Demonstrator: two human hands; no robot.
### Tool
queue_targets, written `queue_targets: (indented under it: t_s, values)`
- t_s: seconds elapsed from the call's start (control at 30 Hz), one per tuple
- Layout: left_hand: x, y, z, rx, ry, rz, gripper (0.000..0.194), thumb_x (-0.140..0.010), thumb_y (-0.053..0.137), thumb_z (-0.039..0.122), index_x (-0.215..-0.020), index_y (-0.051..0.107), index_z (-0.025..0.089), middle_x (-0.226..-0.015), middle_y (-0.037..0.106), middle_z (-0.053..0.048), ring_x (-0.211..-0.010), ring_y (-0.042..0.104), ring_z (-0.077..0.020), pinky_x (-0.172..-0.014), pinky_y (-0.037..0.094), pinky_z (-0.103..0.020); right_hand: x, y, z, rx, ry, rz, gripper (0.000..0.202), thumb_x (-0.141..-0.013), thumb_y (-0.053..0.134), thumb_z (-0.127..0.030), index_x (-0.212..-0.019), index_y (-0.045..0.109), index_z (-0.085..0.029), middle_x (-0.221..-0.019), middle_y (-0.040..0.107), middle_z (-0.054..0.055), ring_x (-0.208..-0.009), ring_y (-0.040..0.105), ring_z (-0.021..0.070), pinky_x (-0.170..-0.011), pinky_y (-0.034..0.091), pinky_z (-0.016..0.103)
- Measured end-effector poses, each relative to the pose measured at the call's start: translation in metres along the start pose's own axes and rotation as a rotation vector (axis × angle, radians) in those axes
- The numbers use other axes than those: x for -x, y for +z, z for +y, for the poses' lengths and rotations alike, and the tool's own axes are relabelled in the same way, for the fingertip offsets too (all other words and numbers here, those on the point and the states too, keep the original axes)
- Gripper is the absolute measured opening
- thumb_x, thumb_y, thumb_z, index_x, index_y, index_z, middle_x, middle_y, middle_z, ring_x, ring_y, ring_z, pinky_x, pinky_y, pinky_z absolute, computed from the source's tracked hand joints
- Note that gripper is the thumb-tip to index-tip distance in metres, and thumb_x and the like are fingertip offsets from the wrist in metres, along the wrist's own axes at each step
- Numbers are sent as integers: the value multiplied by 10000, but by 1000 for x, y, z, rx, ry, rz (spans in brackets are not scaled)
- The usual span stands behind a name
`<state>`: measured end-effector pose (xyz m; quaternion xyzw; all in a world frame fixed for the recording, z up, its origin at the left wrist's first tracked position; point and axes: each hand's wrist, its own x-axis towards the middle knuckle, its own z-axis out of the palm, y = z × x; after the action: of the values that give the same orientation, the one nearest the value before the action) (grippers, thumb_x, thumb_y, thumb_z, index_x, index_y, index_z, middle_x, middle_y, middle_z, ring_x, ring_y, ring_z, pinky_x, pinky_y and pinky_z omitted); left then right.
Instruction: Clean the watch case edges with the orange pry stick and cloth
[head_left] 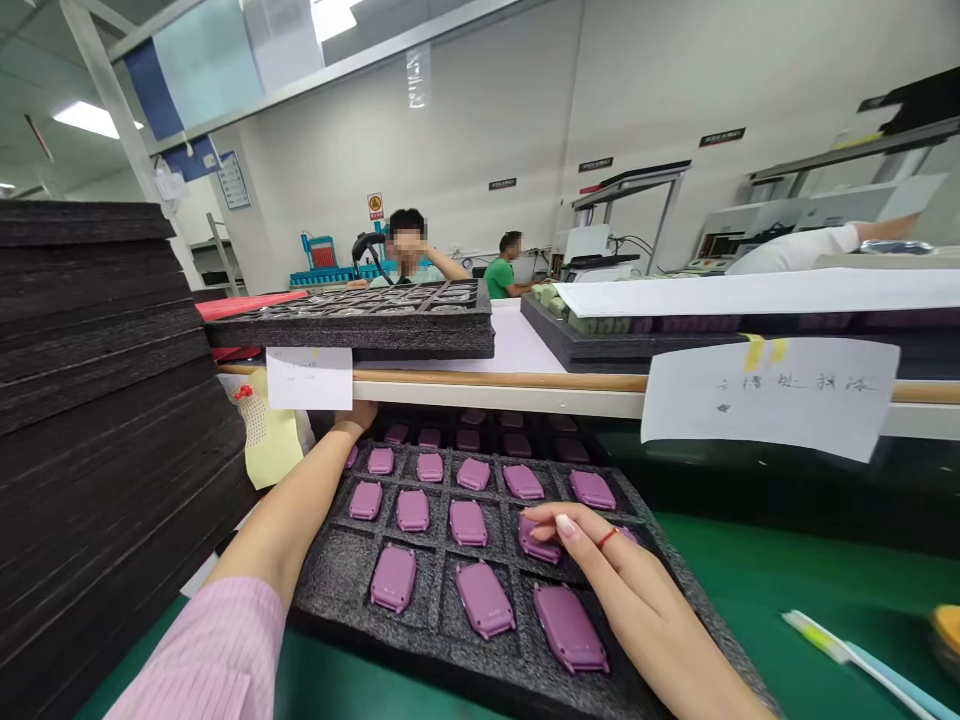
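Observation:
A black foam tray [420,640] with square compartments lies tilted in front of me. In it sit several purple watch-shaped housings [484,598] with small lugs at the corners, one per filled compartment. My right hand [607,555], with a red band round one finger, reaches over the tray's right side. Its fingers are stretched out, with the tips over or touching a purple housing [538,540] that lies in its compartment. My left hand [361,415] is at the tray's far left edge, under the shelf; its fingers are hidden.
A tall stack of black foam trays [90,430] stands at left. The shelf edge [495,390] crosses above my tray and bears another foam tray [390,335] and a paper-covered tray [592,350]. Pens [847,650] lie at right. Several people are beyond the shelf.

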<state>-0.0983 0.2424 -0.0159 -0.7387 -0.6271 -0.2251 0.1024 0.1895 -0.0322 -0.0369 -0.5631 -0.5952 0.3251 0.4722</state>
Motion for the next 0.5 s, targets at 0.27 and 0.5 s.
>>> queue_targets:
  t_s: [0.27, 0.5]
  values:
    - [42, -30, 31, 73, 5, -64, 356, -965, 628, 346, -1272, 593, 171, -1286, 619, -106, -1089, 646, -253, -909, 567, -466, -4, -3, -2, -92, -20, 76, 626, -862, 442, -764, -1009, 715, -219, -976, 741, 105, -988, 675, 292, -958, 514, 446]
    - [144, -100, 3, 311, 51, -195, 376, -927, 581, 353, -1269, 624, 201, -1366, 618, -109, -1349, 500, -316, -1190, 334, -478, -10, -44, 17, -30, 75, 239, 565, -758, 608, -692, -1056, 668, -215, -1174, 691, 122, -1157, 607, 311, -1105, 401, 480]
